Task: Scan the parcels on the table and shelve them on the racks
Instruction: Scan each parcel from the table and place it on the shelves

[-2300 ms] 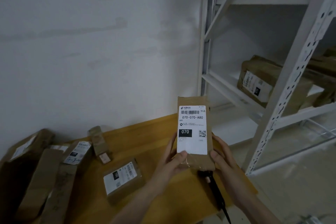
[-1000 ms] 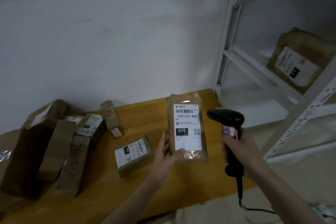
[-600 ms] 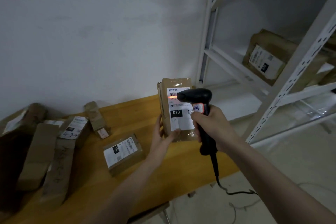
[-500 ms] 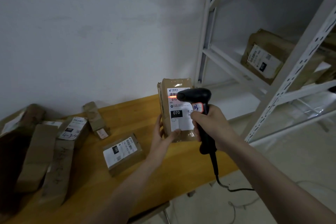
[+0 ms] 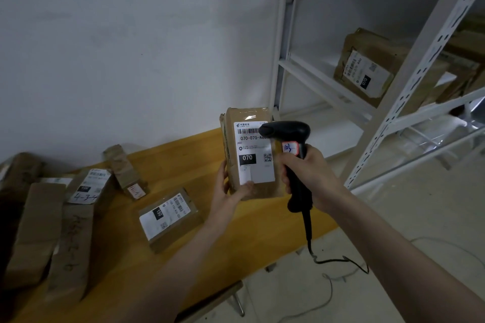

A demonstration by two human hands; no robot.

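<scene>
Parcel [image 5: 249, 155] marked 070 is held upright above the bench's [image 5: 204, 152] right end, gripped at its lower edge by the left hand [image 5: 231, 191]. Scanner [image 5: 288, 139] is clenched in the right hand [image 5: 312, 176] — nose just beside the label's barcode. Other parcels lie toward the bench's left end; rack [image 5: 328, 81] stands right.

Parcel held upright before a scanner, over the worktop [image 5: 199, 165]

The left hand [image 5: 227, 193] grips the brown parcel [image 5: 249, 165] at its lower edge; the right hand [image 5: 312, 176] grips the black scanner [image 5: 286, 131], head overlapping the label. More parcels lie on the worktop.
</scene>
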